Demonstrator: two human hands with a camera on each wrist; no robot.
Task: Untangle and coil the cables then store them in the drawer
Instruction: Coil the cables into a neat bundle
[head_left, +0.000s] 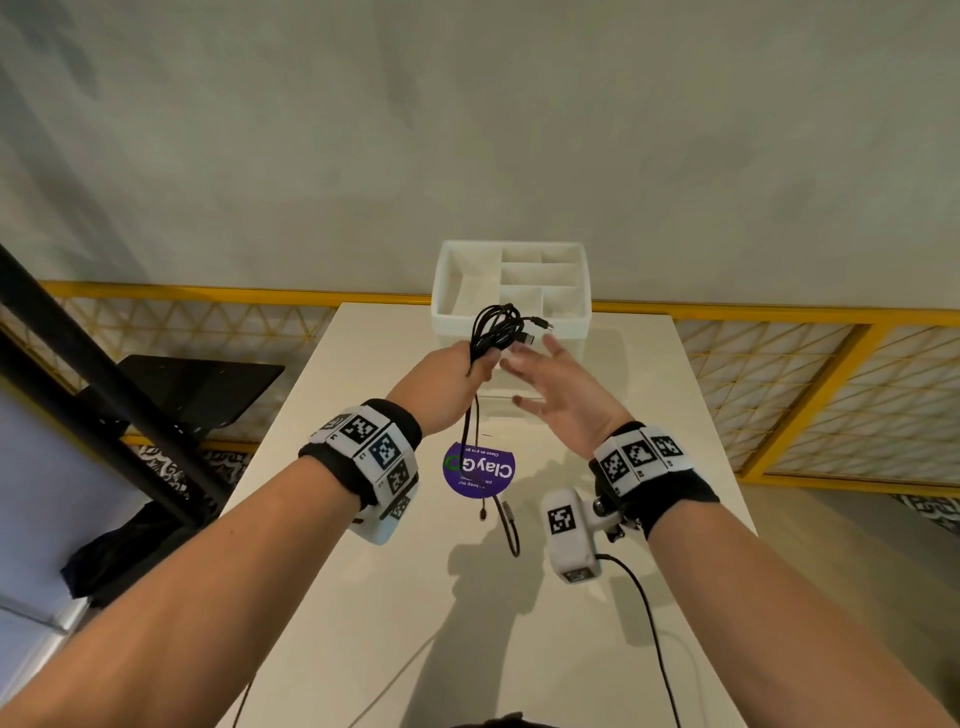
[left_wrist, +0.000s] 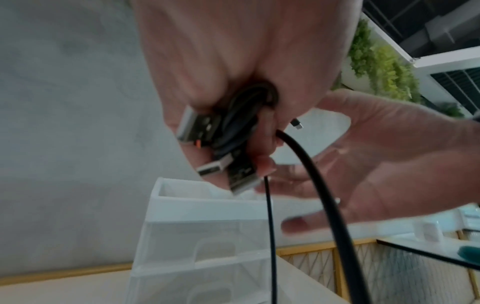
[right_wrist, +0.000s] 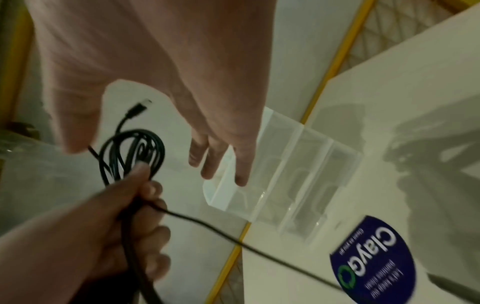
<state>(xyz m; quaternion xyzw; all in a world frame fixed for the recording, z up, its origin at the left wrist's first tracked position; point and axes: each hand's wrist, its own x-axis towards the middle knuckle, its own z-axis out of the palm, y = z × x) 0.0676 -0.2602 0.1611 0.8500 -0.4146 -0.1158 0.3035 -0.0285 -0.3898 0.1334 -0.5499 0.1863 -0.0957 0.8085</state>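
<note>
My left hand (head_left: 462, 369) grips a bundle of black cables (head_left: 497, 328) held up over the white table (head_left: 363, 597), in front of the white drawer unit (head_left: 511, 291). The looped cables (right_wrist: 135, 152) stick up above the fist, and several USB plugs (left_wrist: 215, 166) poke out of it. Two loose cable ends (head_left: 485, 499) hang down to the table near a purple sticker (head_left: 479, 470). My right hand (head_left: 550, 384) is spread open just right of the bundle, fingers straight, touching nothing I can see. The drawer unit (right_wrist: 285, 185) has translucent drawer fronts, which look shut.
The unit's top tray (head_left: 540, 280) has several open compartments. A black wire (head_left: 644, 623) runs from the right wrist camera toward the table's near edge. A yellow railing (head_left: 779, 317) lies behind the table, a black post (head_left: 93, 395) and a dark shelf (head_left: 202, 384) to the left.
</note>
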